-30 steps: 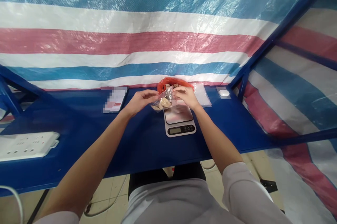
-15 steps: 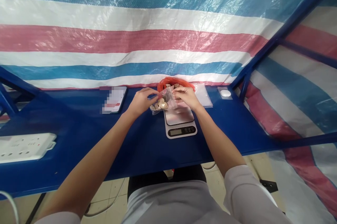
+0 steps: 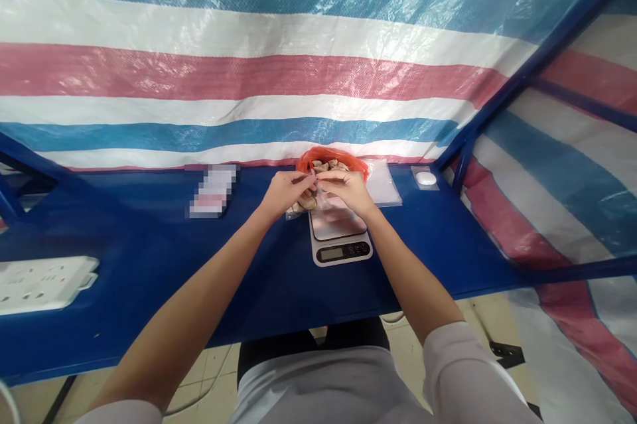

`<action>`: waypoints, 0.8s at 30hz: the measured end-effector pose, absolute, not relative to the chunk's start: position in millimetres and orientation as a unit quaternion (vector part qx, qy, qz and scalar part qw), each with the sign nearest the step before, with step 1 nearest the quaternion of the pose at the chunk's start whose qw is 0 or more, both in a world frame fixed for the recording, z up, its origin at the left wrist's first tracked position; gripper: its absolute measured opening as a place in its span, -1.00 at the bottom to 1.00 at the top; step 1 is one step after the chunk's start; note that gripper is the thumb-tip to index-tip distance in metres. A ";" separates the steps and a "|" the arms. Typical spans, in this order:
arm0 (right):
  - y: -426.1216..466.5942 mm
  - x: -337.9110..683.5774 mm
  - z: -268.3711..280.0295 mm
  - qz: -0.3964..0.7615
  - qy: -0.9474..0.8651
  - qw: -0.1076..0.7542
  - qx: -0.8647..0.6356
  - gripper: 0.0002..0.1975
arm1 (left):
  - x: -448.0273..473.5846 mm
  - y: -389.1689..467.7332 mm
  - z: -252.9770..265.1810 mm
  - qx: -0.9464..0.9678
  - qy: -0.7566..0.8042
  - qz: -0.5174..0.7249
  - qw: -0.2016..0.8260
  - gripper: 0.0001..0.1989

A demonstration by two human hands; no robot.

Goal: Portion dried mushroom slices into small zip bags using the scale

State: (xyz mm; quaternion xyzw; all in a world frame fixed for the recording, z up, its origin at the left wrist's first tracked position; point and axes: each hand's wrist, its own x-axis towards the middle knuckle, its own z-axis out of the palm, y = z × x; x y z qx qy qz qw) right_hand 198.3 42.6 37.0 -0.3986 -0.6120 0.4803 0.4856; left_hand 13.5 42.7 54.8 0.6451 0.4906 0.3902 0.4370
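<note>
Bare table [image 3: 279,278] runs between power strip [image 3: 44,283] at left and scale [image 3: 342,252], crossed by the left forearm [image 3: 213,291]. Right of the right forearm [image 3: 405,265], its near side is open. Left hand [image 3: 288,192], right hand [image 3: 348,190] and clear bag [image 3: 301,207] block the near way to the red bag [image 3: 357,164]; tarp [image 3: 249,79] closes the far side.

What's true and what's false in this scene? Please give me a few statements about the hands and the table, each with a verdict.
1. The left hand and right hand are both holding a clear bag. True.
2. The orange-red bag is nearer the person than the scale. False: the orange-red bag lies behind the scale, toward the striped sheeting.
3. The scale rests on a blue table. True.
4. The power strip lies at the person's right. False: the power strip is at the left.
5. A round white object lies farther right than the scale. True.
</note>
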 end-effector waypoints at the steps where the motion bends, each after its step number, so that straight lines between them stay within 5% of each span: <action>1: 41.6 197.4 36.4 0.487 -0.603 0.490 -0.398 -0.68 | 14.1 43.3 53.4 0.616 0.489 0.400 0.471 -0.60; 14: 37.7 192.8 32.9 0.519 -0.547 0.502 -0.424 -0.56 | 17.5 46.3 54.7 0.529 0.489 0.421 0.551 -0.67; 24: 41.1 196.9 35.7 0.482 -0.620 0.421 -0.455 -0.78 | 14.6 48.9 48.5 0.576 0.475 0.398 0.533 -0.65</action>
